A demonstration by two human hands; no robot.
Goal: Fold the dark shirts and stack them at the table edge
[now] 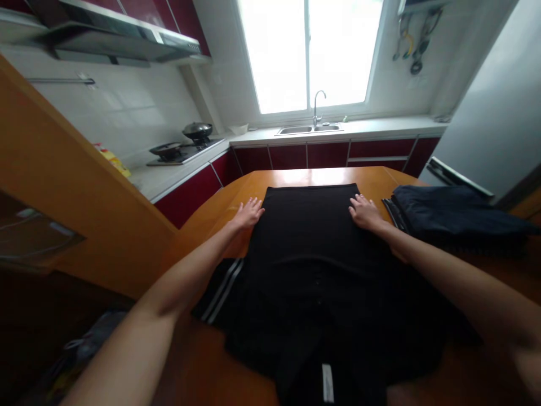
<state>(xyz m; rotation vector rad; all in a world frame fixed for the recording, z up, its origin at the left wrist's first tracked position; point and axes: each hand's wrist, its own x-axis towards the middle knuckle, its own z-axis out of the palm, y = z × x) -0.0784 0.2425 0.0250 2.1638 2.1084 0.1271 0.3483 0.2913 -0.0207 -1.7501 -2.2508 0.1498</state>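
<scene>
A black short-sleeved shirt (313,242) lies spread flat on the wooden table (236,194), its hem towards the window and its collar with a white label nearest me. Two pale stripes cross the sleeve on the left. My left hand (249,213) rests at the shirt's left edge near the hem, fingers stretched out over the table. On the opposite edge my right hand (365,212) lies flat with its fingertips on the cloth. Neither hand grasps anything. My right arm covers part of the right sleeve.
A stack of folded dark clothes (452,211) sits on the table's right side. Beyond are a sink (296,130), a stove (186,152) with a lidded pan (198,131), and a range hood (127,36). A fridge (486,107) stands at right, a wooden partition (76,163) at left.
</scene>
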